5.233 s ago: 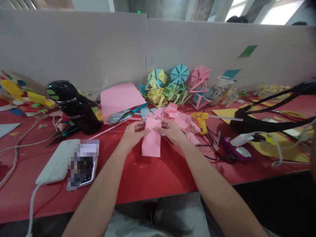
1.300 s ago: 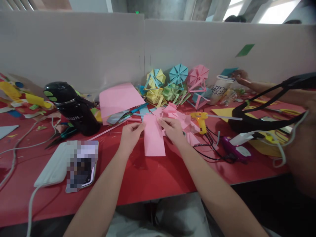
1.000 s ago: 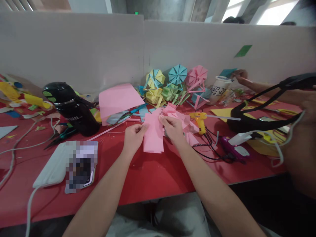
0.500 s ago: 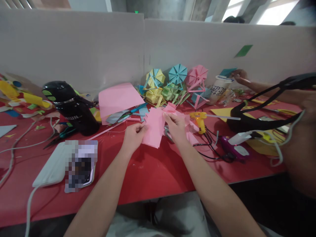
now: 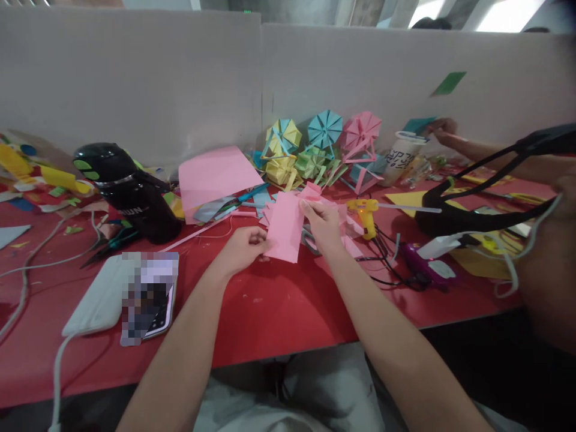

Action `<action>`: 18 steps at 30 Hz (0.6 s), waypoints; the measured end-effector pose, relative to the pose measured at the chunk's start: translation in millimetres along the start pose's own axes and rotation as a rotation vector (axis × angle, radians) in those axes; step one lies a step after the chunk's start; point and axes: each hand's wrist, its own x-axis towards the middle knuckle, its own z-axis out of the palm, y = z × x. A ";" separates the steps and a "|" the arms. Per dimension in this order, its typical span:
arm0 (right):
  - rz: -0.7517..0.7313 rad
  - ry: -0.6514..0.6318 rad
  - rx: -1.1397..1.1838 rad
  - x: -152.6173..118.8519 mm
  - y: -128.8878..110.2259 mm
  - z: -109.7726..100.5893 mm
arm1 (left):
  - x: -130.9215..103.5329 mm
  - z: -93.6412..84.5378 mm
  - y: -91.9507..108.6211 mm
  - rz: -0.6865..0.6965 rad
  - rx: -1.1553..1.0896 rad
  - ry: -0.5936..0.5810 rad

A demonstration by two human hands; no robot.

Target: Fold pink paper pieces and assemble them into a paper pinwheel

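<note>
A folded piece of pink paper [image 5: 285, 228] is held up over the red table, taller than it is wide. My right hand [image 5: 322, 223] pinches its upper right edge between thumb and fingers. At the lower left edge, my left hand [image 5: 248, 245] has its fingers curled loosely round the paper, the tips partly behind it. More cut and folded pink paper pieces [image 5: 310, 193] lie just behind the held sheet. Beside my right hand, partly hidden, is a grey scissor handle [image 5: 309, 237].
Folded paper lanterns [image 5: 324, 129] stand against the partition. A yellow glue gun [image 5: 367, 217] and a purple power strip [image 5: 423, 264] lie right. A black bottle [image 5: 130, 195], a phone [image 5: 164, 312] and a white power bank [image 5: 96, 297] are left. A co-worker's hand [image 5: 443, 129] holds blue paper.
My left hand has slid down the paper's left edge to its lower corner and loosened its fingers. The paper stands slightly straighter. My right hand keeps its pinch.
</note>
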 end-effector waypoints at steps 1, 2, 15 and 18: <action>0.006 -0.006 -0.009 0.5 1.4 -0.9 | -0.2 -0.7 0.1 -0.008 0.015 -0.026; 0.012 -0.016 -0.019 0.8 2.5 -1.5 | -0.3 -1.5 -0.1 -0.017 0.048 -0.050; 0.080 -0.196 -0.094 -8.0 -3.9 2.0 | 0.5 -5.2 -7.3 -0.063 0.031 -0.151; 0.070 -0.227 -0.104 -9.6 -3.6 2.7 | 2.2 -2.8 -6.6 -0.029 -0.043 -0.005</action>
